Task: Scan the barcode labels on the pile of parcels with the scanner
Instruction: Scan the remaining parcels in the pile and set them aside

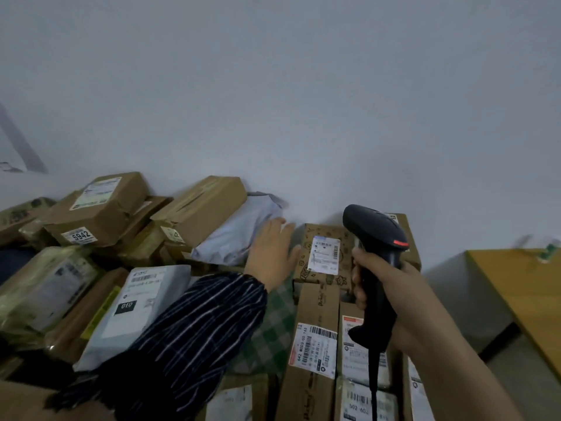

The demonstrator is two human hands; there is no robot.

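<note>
Black scanner (374,230) — within right grip (403,287)

The light is dim and flat with a cool bluish cast, and shadows are soft. The left hand (273,253) is smeared by blur. Straight lines bend near the edges.

We count one scanner (376,230) and two grips: the left grip (273,253) and the right grip (394,287). There are two pale mailer bags, the centre mailer bag (236,235) and the lower-left mailer bag (136,308). One clear-wrapped parcel (45,287) shows at the left edge. The cardboard boxes (200,208) number at least ten, but the pile hides the exact total. One wooden tabletop (522,287) shows at the right.
</note>
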